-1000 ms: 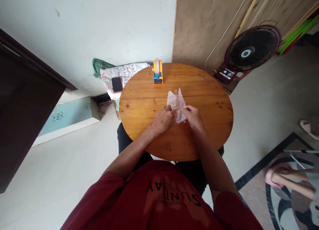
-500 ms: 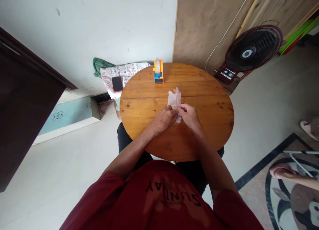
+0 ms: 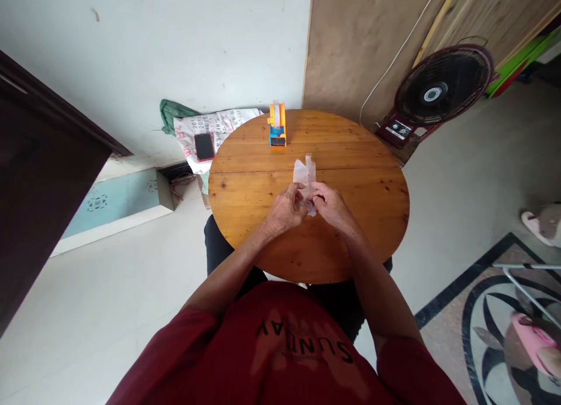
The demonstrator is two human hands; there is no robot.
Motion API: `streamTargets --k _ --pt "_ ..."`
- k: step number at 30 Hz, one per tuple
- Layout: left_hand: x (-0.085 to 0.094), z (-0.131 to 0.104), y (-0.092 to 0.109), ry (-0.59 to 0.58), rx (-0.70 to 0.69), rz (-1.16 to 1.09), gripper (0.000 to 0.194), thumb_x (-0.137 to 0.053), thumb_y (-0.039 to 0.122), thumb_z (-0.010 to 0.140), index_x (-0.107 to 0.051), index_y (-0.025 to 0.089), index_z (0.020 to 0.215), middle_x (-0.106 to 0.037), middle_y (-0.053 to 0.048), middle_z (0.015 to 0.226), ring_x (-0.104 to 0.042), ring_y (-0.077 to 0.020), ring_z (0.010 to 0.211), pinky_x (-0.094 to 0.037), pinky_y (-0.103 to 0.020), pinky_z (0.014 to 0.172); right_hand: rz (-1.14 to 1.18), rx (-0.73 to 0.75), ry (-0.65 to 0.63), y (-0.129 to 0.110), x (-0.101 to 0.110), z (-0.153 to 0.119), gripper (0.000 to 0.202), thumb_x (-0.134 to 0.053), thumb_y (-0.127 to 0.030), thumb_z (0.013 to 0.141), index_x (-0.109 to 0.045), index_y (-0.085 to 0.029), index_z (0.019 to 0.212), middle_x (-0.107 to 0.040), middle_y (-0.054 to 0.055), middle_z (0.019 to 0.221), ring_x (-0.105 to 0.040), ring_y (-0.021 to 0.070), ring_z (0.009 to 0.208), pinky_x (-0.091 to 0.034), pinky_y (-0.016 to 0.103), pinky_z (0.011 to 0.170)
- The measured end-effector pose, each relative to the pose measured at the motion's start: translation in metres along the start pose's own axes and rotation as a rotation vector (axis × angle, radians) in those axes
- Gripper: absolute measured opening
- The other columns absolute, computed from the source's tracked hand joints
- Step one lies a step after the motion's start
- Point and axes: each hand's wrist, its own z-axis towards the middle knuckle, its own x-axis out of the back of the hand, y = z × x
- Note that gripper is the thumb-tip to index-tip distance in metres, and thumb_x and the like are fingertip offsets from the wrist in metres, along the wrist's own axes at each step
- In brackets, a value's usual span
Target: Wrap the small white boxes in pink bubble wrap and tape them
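A thin, crinkled, translucent whitish sheet [image 3: 303, 170], perhaps a plastic bag, lies on the round wooden table [image 3: 258, 212]. My left hand [image 3: 287, 207] is at its near left side, the thumb and index finger curled onto it. From the right, my right hand [image 3: 329, 203] pinches the sheet's near part with closed fingers. The fingertips of both hands almost meet and hide part of the sheet. Beyond them an orange and blue tape dispenser [image 3: 277, 124] with a roll of clear tape stands near the table's far edge.
A phone [image 3: 204, 146] rests on a printed white sack [image 3: 186, 139] left of the table. An electric fan [image 3: 432, 95] stands at the back right, by a white cable [image 3: 390, 66]. At the lower right are another person's pink slipper [image 3: 532, 341] and a metal frame [image 3: 526, 285].
My left fingers have spread a little on the sheet, and my right fingers have shifted slightly. The other person's foot at right has moved nearer. The view has turned slightly.
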Motion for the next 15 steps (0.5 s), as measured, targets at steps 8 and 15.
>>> streamTargets --k 8,15 --pt "-0.007 0.001 -0.006 0.046 0.017 -0.191 0.041 -0.059 0.028 0.082 -0.051 0.019 0.121 -0.063 -0.002 0.091 -0.058 -0.0122 0.073 -0.047 -0.024 0.067 -0.113 0.042 -0.001 -0.010 -0.006 -0.010 0.055 -0.057 -0.014 0.084 -0.054 -0.021 0.138 -0.075 0.007 0.109 -0.068 0.0194 0.092 -0.052 0.032 0.085" --pt "-0.013 0.012 -0.005 0.068 0.148 -0.255 0.042 -0.062 0.049 0.082 -0.058 0.018 0.110 -0.059 0.002 0.074 -0.054 -0.0127 0.062 -0.043 -0.025 0.061 -0.258 0.074 -0.028 -0.029 0.002 -0.018 0.045 -0.051 -0.014 0.088 -0.052 -0.019 0.133 -0.069 0.012 0.124 -0.065 0.0236 0.110 -0.050 0.035 0.092"
